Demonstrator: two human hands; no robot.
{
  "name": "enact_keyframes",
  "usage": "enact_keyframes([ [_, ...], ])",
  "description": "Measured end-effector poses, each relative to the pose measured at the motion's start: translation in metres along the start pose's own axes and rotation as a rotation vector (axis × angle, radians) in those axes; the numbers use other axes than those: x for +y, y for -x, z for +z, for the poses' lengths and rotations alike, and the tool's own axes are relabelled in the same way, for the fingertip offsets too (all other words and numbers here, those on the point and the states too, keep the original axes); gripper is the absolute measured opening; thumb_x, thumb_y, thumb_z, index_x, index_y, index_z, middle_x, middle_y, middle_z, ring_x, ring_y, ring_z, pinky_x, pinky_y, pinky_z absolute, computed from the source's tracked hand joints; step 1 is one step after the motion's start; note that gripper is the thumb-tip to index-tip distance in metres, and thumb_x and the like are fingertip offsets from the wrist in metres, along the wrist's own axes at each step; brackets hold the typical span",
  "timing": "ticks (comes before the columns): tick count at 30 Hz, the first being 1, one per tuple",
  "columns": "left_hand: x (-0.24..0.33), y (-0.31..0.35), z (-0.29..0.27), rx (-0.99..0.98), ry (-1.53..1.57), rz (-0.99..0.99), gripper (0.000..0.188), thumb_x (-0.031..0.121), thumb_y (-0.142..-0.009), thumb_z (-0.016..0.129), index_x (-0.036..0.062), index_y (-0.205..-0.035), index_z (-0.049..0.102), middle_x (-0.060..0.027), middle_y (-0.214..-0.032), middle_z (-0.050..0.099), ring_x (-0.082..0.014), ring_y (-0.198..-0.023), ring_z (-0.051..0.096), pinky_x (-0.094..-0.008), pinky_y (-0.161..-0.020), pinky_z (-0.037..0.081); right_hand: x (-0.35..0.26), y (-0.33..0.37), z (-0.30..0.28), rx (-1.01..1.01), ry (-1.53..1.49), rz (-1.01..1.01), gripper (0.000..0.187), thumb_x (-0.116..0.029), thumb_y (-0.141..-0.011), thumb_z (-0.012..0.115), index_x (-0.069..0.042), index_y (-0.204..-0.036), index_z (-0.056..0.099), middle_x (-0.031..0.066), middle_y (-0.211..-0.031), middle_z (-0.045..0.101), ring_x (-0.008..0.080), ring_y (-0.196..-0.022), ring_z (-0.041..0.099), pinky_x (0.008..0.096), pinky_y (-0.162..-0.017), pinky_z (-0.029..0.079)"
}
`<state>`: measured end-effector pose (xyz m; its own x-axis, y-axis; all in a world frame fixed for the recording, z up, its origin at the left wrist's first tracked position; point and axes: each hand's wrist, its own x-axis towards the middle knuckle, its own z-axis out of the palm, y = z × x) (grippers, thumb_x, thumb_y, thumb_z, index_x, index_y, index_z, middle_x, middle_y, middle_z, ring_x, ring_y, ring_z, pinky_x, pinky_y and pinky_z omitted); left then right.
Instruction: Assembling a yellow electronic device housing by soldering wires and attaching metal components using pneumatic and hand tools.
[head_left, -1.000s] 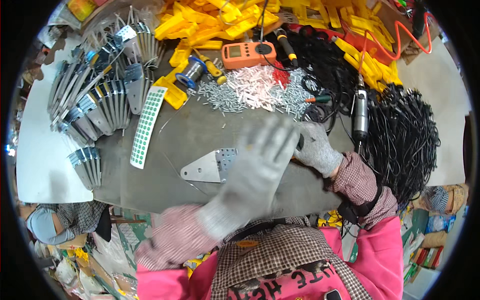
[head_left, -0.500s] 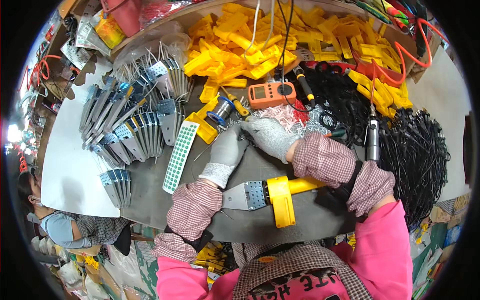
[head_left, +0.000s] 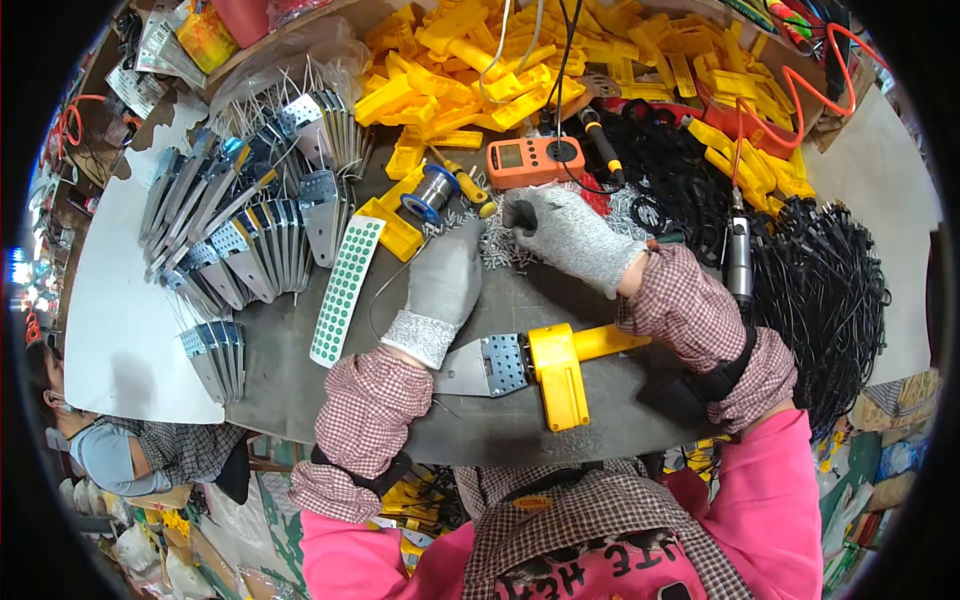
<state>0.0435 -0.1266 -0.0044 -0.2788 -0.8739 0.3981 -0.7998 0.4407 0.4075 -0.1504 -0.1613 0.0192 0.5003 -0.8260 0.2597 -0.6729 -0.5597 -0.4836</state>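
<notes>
Over a heap of small silver screws (head_left: 503, 248) my left hand (head_left: 447, 275), in a grey glove, points its fingertips down with the fingers held together; what they pinch is hidden. Just right of the heap, my gloved right hand (head_left: 575, 238) is raised with fingers curled into a pinch, and anything in it is too small to make out. Nearer me lies a yellow plastic housing with a handle (head_left: 558, 378), joined to a grey metal blade-like plate (head_left: 465, 372). A solder spool (head_left: 430, 193) and a yellow-handled screwdriver (head_left: 473, 188) lie beyond my left hand.
An orange meter (head_left: 535, 162) sits behind the screws. Yellow plastic parts (head_left: 450, 90) are heaped at the back. Metal plates (head_left: 250, 250) and a green-dotted sticker sheet (head_left: 345, 290) lie left. Black cables (head_left: 820, 290) and a hanging power screwdriver (head_left: 739, 260) are right.
My hands have moved apart: the right one has shifted right and up from the left. The screw heap between them is now more exposed. The whole view has shifted slightly.
</notes>
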Motion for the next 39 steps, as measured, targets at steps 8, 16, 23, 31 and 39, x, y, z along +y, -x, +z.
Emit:
enact_keyframes([
  [8,-0.008,-0.007,-0.005,-0.096,-0.131,-0.135,0.014,0.021,-0.091,0.065,0.0088,-0.098,0.065,-0.0201,-0.086,0.067,-0.04,-0.083,0.066,-0.0477,-0.072,0.053,-0.009,0.027,-0.015,0.099,-0.144,-0.101,0.015,-0.009,-0.082,0.064,-0.002,-0.095,0.065,0.02,-0.088,0.065,0.037,-0.081,0.065,0.0434,-0.074,0.053],
  [16,0.081,0.075,-0.053,-0.371,0.583,-0.261,0.018,0.004,-0.083,0.065,0.0024,-0.1,0.069,-0.0074,-0.089,0.068,-0.0143,-0.081,0.065,-0.0294,-0.073,0.051,-0.057,0.17,-0.043,-0.219,-0.585,0.105,0.014,0.001,-0.082,0.063,-0.003,-0.096,0.063,0.009,-0.084,0.059,0.0223,-0.072,0.061,0.0336,-0.067,0.051],
  [23,0.091,0.125,-0.053,-0.533,0.169,0.279,0.021,0.012,-0.076,0.07,0.0088,-0.097,0.066,-0.0061,-0.088,0.059,-0.0244,-0.081,0.061,-0.0398,-0.07,0.05,-0.065,0.179,-0.034,-0.346,-0.546,0.124,0.022,0.001,-0.079,0.064,-0.005,-0.099,0.06,0.011,-0.089,0.057,0.0265,-0.076,0.059,0.0371,-0.067,0.049],
  [31,0.072,0.13,-0.046,-0.444,-0.093,0.663,0.043,0.022,-0.068,0.075,0.0084,-0.107,0.065,-0.0017,-0.087,0.059,-0.0197,-0.075,0.058,-0.0326,-0.067,0.049,-0.06,0.177,-0.039,-0.415,-0.366,-0.09,0.024,-0.009,-0.08,0.071,-0.005,-0.102,0.063,0.0123,-0.103,0.059,0.034,-0.096,0.061,0.0454,-0.086,0.049],
  [39,-0.017,0.023,0.023,-0.139,-0.213,-0.017,0.076,0.046,-0.1,0.048,-0.0084,-0.149,0.027,-0.0323,-0.152,0.033,-0.0464,-0.142,0.031,-0.0495,-0.118,0.025,-0.025,0.055,-0.035,-0.037,-0.097,-0.196,0.026,-0.025,-0.094,0.062,-0.004,-0.11,0.066,0.0188,-0.097,0.068,0.0374,-0.091,0.066,0.0427,-0.082,0.053],
])
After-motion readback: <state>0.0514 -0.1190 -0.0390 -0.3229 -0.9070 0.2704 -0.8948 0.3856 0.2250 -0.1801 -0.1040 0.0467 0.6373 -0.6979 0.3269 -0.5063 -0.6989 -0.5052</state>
